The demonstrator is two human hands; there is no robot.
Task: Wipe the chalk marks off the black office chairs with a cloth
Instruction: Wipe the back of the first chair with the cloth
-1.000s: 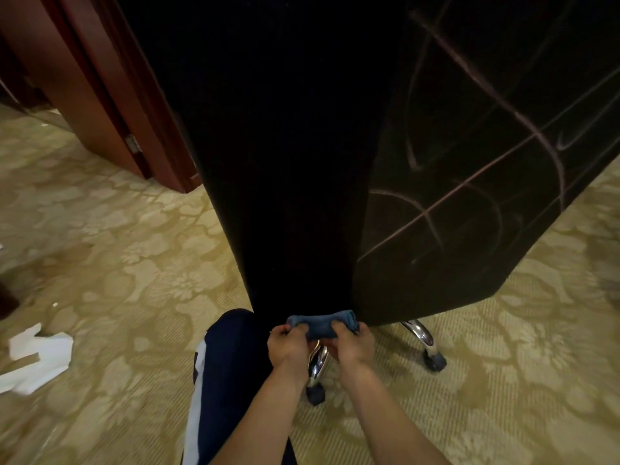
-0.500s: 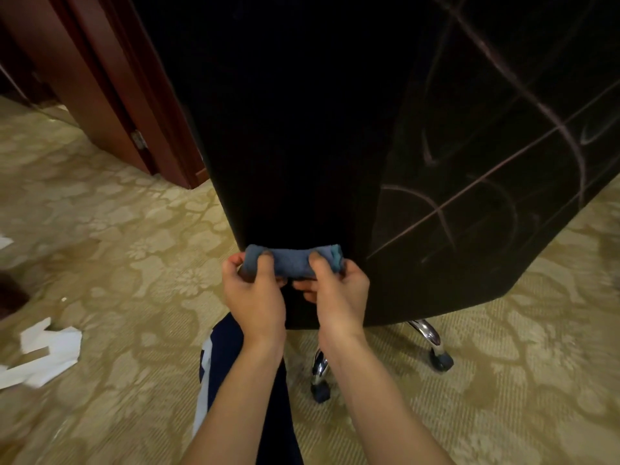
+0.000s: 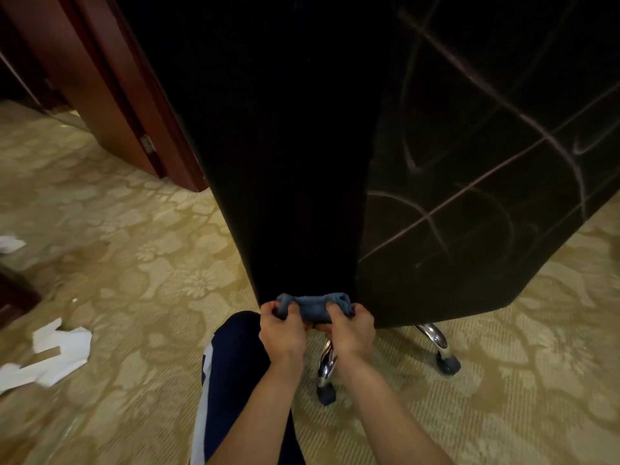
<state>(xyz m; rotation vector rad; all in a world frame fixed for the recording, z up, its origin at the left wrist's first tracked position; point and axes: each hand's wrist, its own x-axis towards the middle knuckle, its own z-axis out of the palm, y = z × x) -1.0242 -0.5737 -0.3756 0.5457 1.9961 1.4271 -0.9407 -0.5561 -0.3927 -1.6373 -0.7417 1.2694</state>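
You have both hands, left hand (image 3: 283,330) and right hand (image 3: 352,330), clamped on the rolled cloth (image 3: 313,305) at the chair (image 3: 285,146) back's bottom edge. Press firmly; the chalk marks (image 3: 469,182) lie to its right.

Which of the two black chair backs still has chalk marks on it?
The right chair back, crossed by pale chalk lines and curves. The left chair back, where both hands hold the blue cloth at its lower edge, shows no marks.

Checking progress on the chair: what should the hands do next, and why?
Probably carry the cloth right onto the chalk marks. Both hands, left hand and right hand, grip it at the bottom of the unmarked panel; the right panel shows lines.
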